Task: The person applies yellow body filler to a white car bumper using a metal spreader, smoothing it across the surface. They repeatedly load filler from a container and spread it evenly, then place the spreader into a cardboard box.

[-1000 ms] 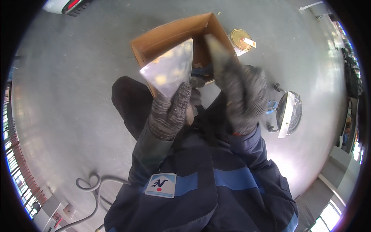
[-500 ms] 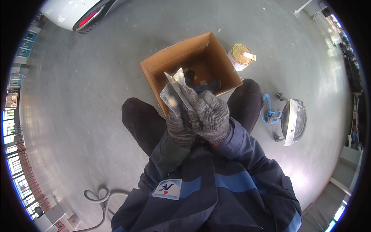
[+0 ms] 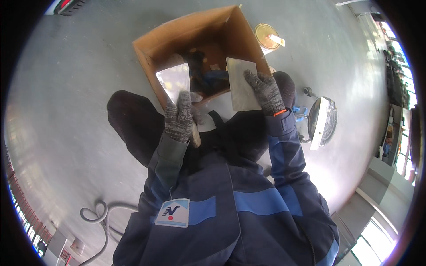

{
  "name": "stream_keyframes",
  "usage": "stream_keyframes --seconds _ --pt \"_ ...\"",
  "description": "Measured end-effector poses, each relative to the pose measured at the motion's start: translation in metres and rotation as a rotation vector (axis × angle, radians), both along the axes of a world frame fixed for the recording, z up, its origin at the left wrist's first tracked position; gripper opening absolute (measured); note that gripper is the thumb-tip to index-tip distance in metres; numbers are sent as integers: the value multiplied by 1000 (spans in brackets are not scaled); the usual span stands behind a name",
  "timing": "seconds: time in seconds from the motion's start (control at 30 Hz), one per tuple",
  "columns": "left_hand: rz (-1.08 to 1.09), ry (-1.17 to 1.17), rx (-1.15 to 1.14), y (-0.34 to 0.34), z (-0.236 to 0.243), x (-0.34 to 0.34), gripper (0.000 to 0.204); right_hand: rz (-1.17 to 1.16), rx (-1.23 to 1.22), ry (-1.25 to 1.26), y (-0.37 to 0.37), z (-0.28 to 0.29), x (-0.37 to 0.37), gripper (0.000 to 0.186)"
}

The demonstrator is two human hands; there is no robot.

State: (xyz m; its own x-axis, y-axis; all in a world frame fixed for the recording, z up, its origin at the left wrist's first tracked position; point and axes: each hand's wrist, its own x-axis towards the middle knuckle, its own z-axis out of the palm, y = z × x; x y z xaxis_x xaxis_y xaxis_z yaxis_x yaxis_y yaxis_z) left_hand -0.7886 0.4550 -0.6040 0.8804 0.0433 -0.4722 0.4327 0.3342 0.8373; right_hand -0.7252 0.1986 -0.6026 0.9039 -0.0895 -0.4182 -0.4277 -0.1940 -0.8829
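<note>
In my gloved left hand (image 3: 179, 117) is a putty knife (image 3: 174, 79), its shiny trapezoid blade pointing up and away; what seems to be its handle end shows below the palm. My gloved right hand (image 3: 266, 93) grips a flat grey metal plate (image 3: 242, 86) by its right edge, thumb and fingers closed on it. The two tools are apart, both over the near part of an open cardboard box (image 3: 162, 37). Dark and blue items lie inside the box, too shadowed to name.
A round can (image 3: 266, 35) with a gold lid and a pale strip on it stands right of the box. Further right is a round black object (image 3: 328, 122) with a long pale strip across it. A grey hose (image 3: 106, 217) coils at lower left.
My hands have moved apart: the blades were held together, and now each hand holds one separately, the right hand further right. The view has shifted, bringing the box higher in it.
</note>
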Motion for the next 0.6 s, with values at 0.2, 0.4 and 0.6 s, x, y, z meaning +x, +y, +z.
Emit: stream_keyframes --seconds 0.2,0.4,0.6 --pt "-5 -80 11 -12 -38 -11 31 15 -97 146 -23 6 -21 41" --pt "24 17 -201 -5 -28 -6 47 -95 -176 165 -66 9 -70 40" --pt "39 159 -721 14 10 0 86 -256 -89 -102 -72 28 -72 35"
